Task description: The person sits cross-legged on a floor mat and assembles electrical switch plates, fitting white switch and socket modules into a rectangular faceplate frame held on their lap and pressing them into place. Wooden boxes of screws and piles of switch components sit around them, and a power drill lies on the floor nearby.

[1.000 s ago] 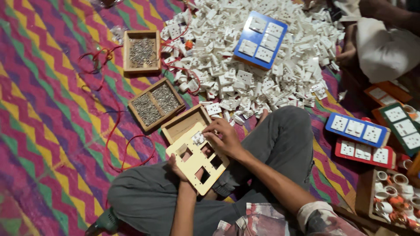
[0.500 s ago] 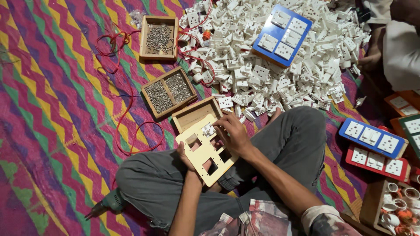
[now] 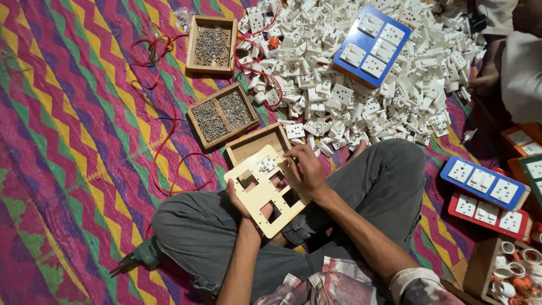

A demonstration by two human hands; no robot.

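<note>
A cream board with several rectangular cut-outs [image 3: 261,199] rests over my lap. My left hand [image 3: 239,201] grips its lower left edge from underneath. My right hand [image 3: 304,169] lies on the board's upper right part, fingers pressing near a small white socket piece [image 3: 266,165] that sits in one cut-out. An open wooden box [image 3: 255,145] lies on the mat just beyond the board.
A large pile of white switch and socket parts [image 3: 361,96] covers the mat ahead, with a blue panel [image 3: 371,45] on it. Two wooden trays of screws [image 3: 221,116] [image 3: 212,39] and red wire [image 3: 164,135] lie left. A green drill [image 3: 144,255] lies by my knee. Another person sits at the right [image 3: 519,62].
The view has shifted a little, so everything sits lower in the frame. My right hand has stayed on the board, with its fingers moved slightly around the white piece.
</note>
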